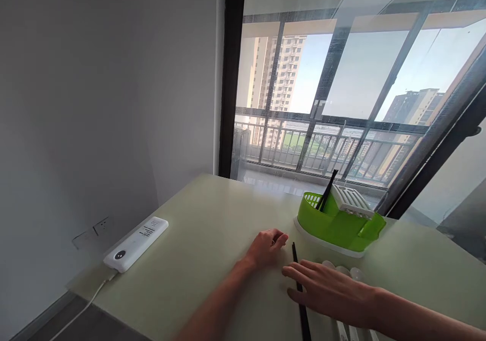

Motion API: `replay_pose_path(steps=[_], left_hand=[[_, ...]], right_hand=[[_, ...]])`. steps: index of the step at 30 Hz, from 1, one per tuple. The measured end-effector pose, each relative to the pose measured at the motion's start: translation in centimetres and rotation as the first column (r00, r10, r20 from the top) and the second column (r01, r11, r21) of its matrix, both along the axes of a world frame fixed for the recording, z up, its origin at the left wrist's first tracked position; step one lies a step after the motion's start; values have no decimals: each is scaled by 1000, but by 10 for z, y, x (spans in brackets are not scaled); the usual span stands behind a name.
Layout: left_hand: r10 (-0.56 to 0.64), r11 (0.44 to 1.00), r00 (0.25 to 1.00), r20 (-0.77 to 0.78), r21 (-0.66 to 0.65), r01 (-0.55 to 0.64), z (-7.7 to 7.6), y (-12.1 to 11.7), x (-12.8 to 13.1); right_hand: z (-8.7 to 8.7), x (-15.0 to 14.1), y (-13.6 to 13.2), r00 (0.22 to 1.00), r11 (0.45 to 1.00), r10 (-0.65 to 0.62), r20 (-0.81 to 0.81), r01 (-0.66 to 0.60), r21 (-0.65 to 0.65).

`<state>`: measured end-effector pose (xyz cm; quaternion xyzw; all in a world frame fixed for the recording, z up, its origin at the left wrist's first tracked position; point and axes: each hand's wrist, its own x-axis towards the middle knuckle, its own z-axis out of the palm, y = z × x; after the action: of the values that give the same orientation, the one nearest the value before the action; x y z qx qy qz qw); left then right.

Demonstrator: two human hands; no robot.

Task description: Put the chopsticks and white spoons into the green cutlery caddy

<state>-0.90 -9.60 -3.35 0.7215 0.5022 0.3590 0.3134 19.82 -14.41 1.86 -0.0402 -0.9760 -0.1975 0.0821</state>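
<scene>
My left hand (267, 249) rests on the table with its fingers curled in, and nothing shows in it. To its right, my right hand (326, 288) is stretched flat with fingers apart over black chopsticks (304, 321); whether it touches them I cannot tell. Beneath the right hand and wrist lie three white spoons (356, 273), their bowls past the hand and their handles showing on the near side. Beyond both hands stands a green utensil holder (326, 224) on a white base, with black chopsticks (327, 192) leaning upright in its left compartment.
A white power strip-like device (138, 242) with a small display and a cable (81, 310) lies at the table's left edge. The pale table (212, 219) meets a grey wall on the left and a large window (341, 78) behind. A wall socket (102, 225) is at left.
</scene>
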Motion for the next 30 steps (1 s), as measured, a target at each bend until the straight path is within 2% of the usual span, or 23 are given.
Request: replay_pose_path(steps=[5, 13, 22, 30], left_hand=[[2, 1000, 1000, 5, 26, -2, -1, 1, 1], [12, 1000, 1000, -21, 20, -11, 3, -1, 1], [1, 1000, 1000, -26, 30, 0, 1, -1, 1], [7, 999, 1000, -9, 33, -7, -1, 0, 0]], right_hand=[[1, -7, -4, 998, 999, -45, 40, 45, -5], [10, -19, -4, 998, 999, -22, 62, 23, -26], [4, -14, 0, 995, 996, -56, 87, 62, -68], [10, -17, 3, 992, 995, -59, 107, 67, -72]])
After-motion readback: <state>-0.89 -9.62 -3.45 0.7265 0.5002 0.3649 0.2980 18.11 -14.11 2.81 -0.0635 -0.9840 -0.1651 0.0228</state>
